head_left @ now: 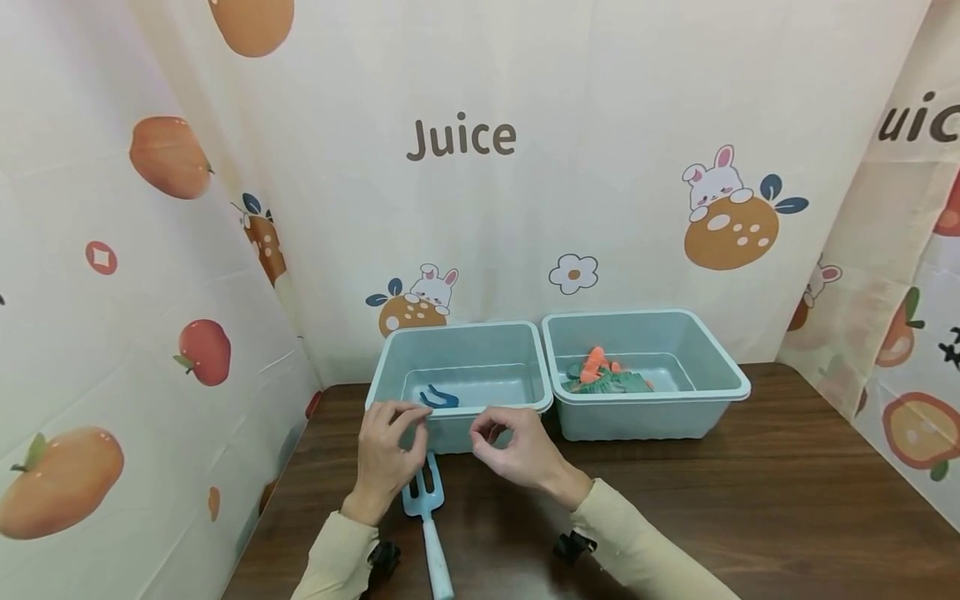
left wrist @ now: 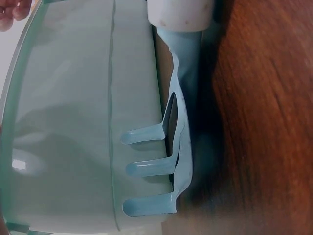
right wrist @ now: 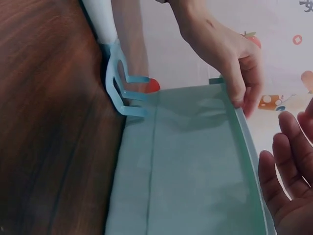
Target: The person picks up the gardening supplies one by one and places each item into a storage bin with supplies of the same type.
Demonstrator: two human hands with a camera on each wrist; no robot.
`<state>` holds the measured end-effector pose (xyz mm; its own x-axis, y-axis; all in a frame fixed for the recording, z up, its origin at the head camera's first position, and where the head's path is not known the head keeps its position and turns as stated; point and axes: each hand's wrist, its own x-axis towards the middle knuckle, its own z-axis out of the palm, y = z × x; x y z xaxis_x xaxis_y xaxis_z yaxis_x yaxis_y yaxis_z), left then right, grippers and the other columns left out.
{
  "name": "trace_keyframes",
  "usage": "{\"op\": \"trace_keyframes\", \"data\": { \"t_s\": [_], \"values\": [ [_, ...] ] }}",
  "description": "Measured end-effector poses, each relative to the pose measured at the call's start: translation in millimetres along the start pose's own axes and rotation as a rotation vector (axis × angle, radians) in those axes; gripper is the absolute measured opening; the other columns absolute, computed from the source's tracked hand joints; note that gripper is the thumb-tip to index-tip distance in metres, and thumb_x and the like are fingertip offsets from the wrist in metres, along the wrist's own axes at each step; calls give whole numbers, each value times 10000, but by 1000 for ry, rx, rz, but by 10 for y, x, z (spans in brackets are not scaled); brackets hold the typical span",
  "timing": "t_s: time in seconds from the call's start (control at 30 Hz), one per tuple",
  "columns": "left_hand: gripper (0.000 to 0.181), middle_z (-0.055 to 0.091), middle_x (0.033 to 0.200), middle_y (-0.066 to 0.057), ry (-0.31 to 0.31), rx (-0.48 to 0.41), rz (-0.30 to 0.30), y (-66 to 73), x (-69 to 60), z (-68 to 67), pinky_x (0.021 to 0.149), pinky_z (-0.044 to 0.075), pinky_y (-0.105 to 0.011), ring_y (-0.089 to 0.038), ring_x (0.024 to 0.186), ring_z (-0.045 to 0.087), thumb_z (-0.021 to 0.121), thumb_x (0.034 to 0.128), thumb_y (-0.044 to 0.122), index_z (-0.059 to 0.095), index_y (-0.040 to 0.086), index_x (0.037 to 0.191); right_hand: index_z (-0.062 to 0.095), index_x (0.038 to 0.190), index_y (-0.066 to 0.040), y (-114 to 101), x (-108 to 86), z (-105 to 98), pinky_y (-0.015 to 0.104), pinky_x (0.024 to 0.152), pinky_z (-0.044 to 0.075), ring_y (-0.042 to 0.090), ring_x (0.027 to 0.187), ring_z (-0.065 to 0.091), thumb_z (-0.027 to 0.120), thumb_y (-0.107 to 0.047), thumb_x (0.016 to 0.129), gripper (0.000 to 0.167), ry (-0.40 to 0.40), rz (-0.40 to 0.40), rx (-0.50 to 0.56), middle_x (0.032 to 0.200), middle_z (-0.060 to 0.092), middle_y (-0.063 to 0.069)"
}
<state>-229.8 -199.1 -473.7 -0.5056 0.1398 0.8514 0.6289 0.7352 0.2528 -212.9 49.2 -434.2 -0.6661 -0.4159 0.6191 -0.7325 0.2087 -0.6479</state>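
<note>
My left hand point(head_left: 390, 450) is at the near rim of the left pale green bin point(head_left: 465, 333), its fingers loosely bent with a gap between thumb and forefinger. Whether it touches the rim, I cannot tell. To its right, my right hand point(head_left: 521, 446) hovers by the same rim, fingers relaxed and nothing in them. Inside that bin lies a small dark blue two-pronged thing point(head_left: 444, 400). Below the left hand, a light blue hand rake point(head_left: 425, 497) with a whitish handle lies on the table. Its three tines point(left wrist: 149, 167) point at the bin's front wall in the left wrist view.
A second pale green bin point(head_left: 652, 410) stands to the right, holding an orange piece point(head_left: 594, 365) and a crumpled green thing point(head_left: 611, 383). Both bins stand on a dark wooden table point(head_left: 750, 500). A printed cloth point(head_left: 480, 217) hangs behind and along the sides.
</note>
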Motion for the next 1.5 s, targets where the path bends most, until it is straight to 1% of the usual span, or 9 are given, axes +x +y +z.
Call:
{"op": "trace_keyframes", "data": {
  "t_s": [0.23, 0.37, 0.47, 0.77, 0.9, 1.03, 1.2, 1.33, 1.5],
  "values": [
    [180, 740, 1024, -49, -2, 3, 5, -3, -12, 7, 823, 504, -447, -251, 930, 619, 735, 884, 103, 834, 144, 1029, 797, 958, -202, 44, -32, 8, 325, 698, 621, 7, 764, 628, 736, -107, 961, 113, -158, 51, 16, 851, 739, -76],
    [179, 739, 1017, -50, 13, -3, 16, -14, -14, 15, 821, 495, -444, -255, 922, 618, 734, 878, 98, 834, 142, 1020, 809, 1000, -185, 70, -53, 12, 267, 691, 607, -21, 755, 624, 727, -173, 992, 83, -264, 95, 31, 866, 750, -86],
    [174, 739, 1019, -52, 16, -4, 14, -15, -13, 17, 819, 492, -441, -257, 922, 617, 732, 880, 102, 833, 139, 1017, 814, 1015, -180, 79, -71, 25, 231, 708, 598, -31, 760, 630, 722, -197, 1003, 95, -319, 122, 39, 879, 759, -86],
    [176, 738, 1021, -50, 5, 4, 3, -9, -34, 22, 819, 503, -448, -251, 927, 616, 737, 883, 106, 833, 140, 1025, 827, 1028, -192, 73, -111, 66, 241, 747, 613, -16, 790, 658, 735, -192, 993, 99, -345, 178, 39, 913, 770, -106],
    [179, 739, 1017, -47, 7, 5, 5, -10, -29, 21, 818, 498, -442, -250, 926, 616, 734, 880, 99, 833, 141, 1023, 831, 1036, -193, 82, -137, 115, 242, 768, 621, -30, 808, 675, 736, -205, 993, 105, -364, 180, 43, 924, 781, -109],
    [177, 739, 1013, -47, 13, 4, 8, -14, -22, 20, 820, 491, -439, -252, 920, 616, 729, 882, 96, 834, 140, 1018, 833, 1047, -189, 103, -178, 183, 245, 777, 623, -52, 818, 674, 729, -224, 996, 122, -402, 181, 49, 940, 789, -107],
    [196, 738, 1007, -44, 20, -2, 22, -23, -24, 33, 812, 483, -435, -252, 908, 612, 722, 871, 83, 834, 145, 1019, 836, 1057, -136, 122, -213, 279, 203, 737, 600, -68, 774, 648, 729, -227, 994, 154, -448, 201, 58, 911, 772, -125],
    [200, 743, 1012, -44, 26, -7, 24, -27, -21, 38, 800, 472, -420, -246, 898, 605, 722, 868, 83, 836, 148, 1018, 839, 1036, -150, 116, -223, 351, 151, 698, 565, -78, 730, 627, 732, -238, 997, 144, -463, 209, 41, 855, 746, -156],
    [194, 746, 1015, -42, 25, -4, 20, -28, -20, 29, 794, 472, -417, -242, 898, 605, 724, 872, 88, 838, 149, 1017, 832, 1040, -150, 123, -260, 434, 132, 674, 535, -89, 699, 593, 713, -241, 1013, 152, -482, 240, 26, 819, 721, -171]
  ]
}}
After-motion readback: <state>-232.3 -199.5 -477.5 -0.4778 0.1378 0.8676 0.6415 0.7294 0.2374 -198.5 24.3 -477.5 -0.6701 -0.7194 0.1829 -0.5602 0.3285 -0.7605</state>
